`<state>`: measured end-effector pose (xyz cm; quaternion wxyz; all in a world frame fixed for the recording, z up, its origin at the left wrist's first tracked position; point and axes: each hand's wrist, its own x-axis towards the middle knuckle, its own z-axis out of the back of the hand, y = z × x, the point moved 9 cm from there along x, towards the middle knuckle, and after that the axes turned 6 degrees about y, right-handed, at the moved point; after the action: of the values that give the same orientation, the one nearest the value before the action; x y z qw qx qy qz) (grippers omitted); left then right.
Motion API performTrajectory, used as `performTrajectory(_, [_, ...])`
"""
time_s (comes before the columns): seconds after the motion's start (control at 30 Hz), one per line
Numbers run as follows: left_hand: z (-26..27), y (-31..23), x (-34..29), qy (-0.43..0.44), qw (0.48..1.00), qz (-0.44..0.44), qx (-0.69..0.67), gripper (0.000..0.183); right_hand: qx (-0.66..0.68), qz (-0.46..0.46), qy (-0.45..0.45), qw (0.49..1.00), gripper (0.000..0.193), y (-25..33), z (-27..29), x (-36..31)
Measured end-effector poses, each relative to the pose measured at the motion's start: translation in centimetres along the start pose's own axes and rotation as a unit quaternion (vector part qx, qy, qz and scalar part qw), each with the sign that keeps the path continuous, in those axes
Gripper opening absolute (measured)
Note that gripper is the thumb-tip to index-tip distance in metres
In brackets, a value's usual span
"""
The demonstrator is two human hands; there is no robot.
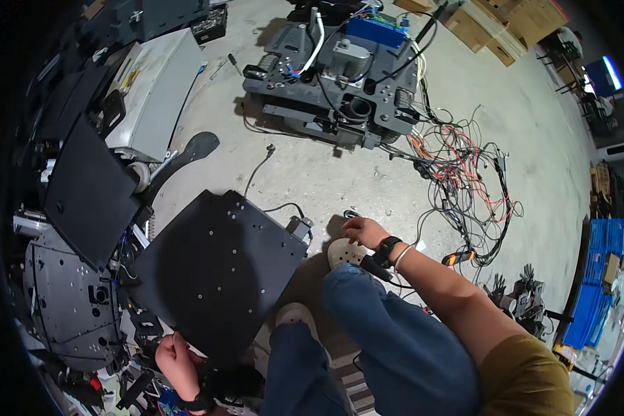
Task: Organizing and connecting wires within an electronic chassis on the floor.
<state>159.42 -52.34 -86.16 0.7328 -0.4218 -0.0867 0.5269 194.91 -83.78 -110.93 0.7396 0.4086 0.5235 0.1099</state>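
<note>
A black flat panel (223,277) dotted with small screws lies tilted in front of me, left of my legs. Beside its lower left edge is my left hand (176,357), fingers curled together; what they hold, if anything, is hidden. My right hand (365,231) hangs above my right shoe (342,254), its fingers loosely bent and apart, with nothing visible in them. A small dark object (351,214) is just beyond those fingertips. Under my right wrist, a black cylindrical handle (376,267) with a cable rests by my knee. A small metal box-shaped part (300,229) adjoins the panel's right corner.
A wheeled machine chassis (333,87) with wiring stands ahead. Tangled cables (457,166) spread over the floor to its right, near an orange-and-black tool (457,258). A grey cabinet (161,90) and dark panels (87,187) crowd the left. Blue crates (595,284) stand at far right.
</note>
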Motion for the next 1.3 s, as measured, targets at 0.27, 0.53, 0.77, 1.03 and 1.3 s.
performTrajectory(0.27, [-1.3, 9.8, 2.0, 0.048, 0.995, 0.074, -0.046, 0.029, 0.012, -0.035, -0.031, 0.999, 0.024, -3.4, 1.6, -0.3])
performTrajectory(0.53, [-6.0, 19.5, 6.2, 0.068, 0.987, 0.139, 0.039, 0.03, 0.019, -0.013, -0.131, 0.991, 0.022, -2.9, 7.1, -1.1])
performTrajectory(0.77, [-8.2, 21.5, 7.8, 0.053, 0.982, 0.082, 0.164, 0.033, -0.295, 0.305, -0.393, 0.816, 0.028, 19.2, 11.5, -5.0])
performTrajectory(1.03, [-6.5, 15.2, 4.6, 0.19, 0.953, 0.185, 0.149, 0.021, -0.226, 0.015, -0.511, 0.829, 0.037, 13.7, 24.4, -1.3])
performTrajectory(1.3, [-4.1, -5.0, 1.4, 0.227, 0.922, 0.038, 0.313, 0.028, 0.171, 0.195, -0.504, 0.824, 0.02, 5.1, 25.2, 4.0])
